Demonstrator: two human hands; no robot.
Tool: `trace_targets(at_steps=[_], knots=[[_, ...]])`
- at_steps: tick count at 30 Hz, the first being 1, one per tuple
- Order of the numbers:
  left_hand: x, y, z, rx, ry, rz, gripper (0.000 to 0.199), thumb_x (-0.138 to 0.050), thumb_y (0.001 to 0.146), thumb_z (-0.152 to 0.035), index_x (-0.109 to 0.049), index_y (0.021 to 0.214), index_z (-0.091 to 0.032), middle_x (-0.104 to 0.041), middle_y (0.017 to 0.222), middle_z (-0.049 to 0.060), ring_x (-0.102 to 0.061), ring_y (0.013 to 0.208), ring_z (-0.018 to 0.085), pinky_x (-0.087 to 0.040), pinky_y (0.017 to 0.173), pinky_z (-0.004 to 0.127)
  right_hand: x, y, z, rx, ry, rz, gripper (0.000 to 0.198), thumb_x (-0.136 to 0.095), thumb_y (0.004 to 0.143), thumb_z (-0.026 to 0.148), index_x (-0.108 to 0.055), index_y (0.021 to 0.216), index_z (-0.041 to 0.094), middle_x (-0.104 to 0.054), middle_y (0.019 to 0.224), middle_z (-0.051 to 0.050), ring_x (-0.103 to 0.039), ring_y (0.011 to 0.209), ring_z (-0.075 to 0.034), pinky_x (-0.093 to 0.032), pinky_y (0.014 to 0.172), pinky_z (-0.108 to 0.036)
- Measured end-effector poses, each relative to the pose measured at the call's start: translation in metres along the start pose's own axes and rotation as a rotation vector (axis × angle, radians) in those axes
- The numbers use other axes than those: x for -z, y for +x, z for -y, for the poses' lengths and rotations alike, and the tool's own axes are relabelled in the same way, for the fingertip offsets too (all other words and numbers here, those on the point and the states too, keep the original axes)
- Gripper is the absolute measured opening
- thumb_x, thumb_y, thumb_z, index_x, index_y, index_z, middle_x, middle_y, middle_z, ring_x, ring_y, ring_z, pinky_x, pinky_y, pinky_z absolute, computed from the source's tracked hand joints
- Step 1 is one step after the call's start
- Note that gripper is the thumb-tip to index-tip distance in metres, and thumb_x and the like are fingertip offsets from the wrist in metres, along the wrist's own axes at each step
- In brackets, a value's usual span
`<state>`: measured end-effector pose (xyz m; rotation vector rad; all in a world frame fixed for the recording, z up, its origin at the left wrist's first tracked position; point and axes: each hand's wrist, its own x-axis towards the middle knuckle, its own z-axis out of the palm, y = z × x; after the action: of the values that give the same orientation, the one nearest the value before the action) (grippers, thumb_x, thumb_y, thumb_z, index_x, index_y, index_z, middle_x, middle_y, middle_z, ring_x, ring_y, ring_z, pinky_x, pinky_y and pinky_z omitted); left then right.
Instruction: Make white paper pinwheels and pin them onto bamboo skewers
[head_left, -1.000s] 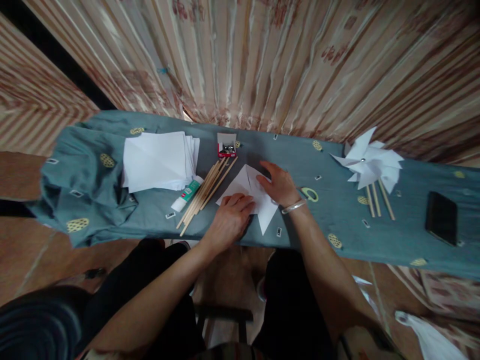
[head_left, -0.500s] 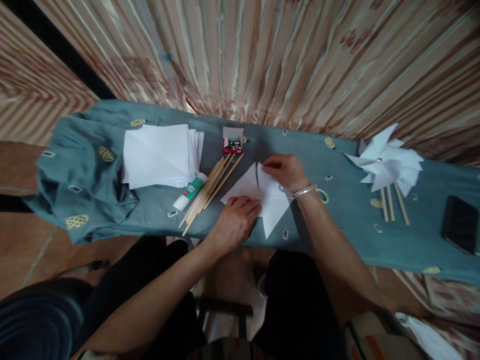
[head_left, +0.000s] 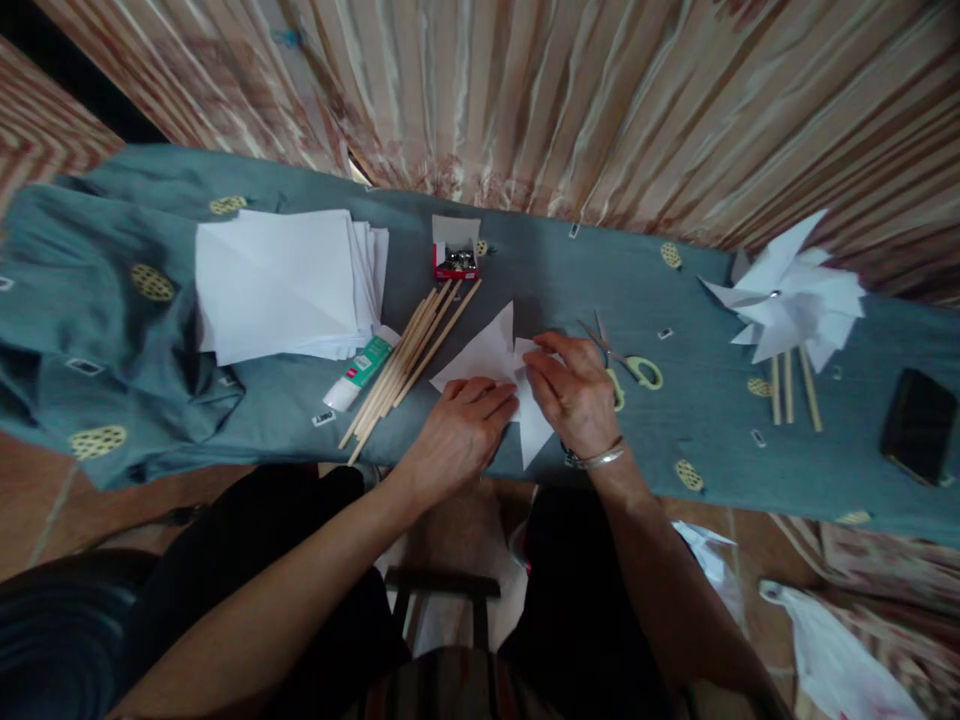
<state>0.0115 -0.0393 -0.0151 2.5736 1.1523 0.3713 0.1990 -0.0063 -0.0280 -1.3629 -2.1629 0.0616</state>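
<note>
A white cut sheet of paper (head_left: pixel 484 348) lies on the cloth in front of me, its pieces pointing outward. My left hand (head_left: pixel 463 425) holds it down at the lower left, fingers together over the paper's middle. With my right hand (head_left: pixel 579 393), bracelet at the wrist, I pinch the right-hand part of the paper, folded in toward the centre; the fingertips partly hide it. Scissors (head_left: pixel 634 368) with light green handles lie just right of that hand. Several wooden sticks (head_left: pixel 409 365) and a glue stick (head_left: pixel 363 370) lie to the left.
A stack of white paper (head_left: pixel 277 285) is at the left on the blue-green tablecloth (head_left: pixel 525 250). An open small box of metal pins (head_left: pixel 456 262) stands behind the sticks. White paper pinwheels (head_left: pixel 795 295) on sticks and a dark phone (head_left: pixel 919 425) lie at the right.
My right hand has moved down and inward, bringing the paper's upper right corner toward the centre. The scissors now show more fully. My left hand stays on the paper; the view has shifted slightly.
</note>
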Motion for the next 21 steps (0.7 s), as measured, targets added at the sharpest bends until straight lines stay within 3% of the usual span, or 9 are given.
trace_targets(at_steps=[21], knots=[[-0.002, 0.000, 0.000, -0.008, 0.026, -0.016, 0.031, -0.043, 0.095, -0.020, -0.062, 0.119, -0.015, -0.063, 0.129, 0.011, -0.053, 0.113, 0.027, -0.043, 0.092, 0.043, 0.005, -0.011, 0.001, 0.012, -0.048, 0.113, 0.026, -0.046, 0.096, 0.018, -0.072, 0.101, 0.022, -0.067, 0.121, -0.009, -0.057, 0.107, -0.027, -0.050, 0.091, -0.045]])
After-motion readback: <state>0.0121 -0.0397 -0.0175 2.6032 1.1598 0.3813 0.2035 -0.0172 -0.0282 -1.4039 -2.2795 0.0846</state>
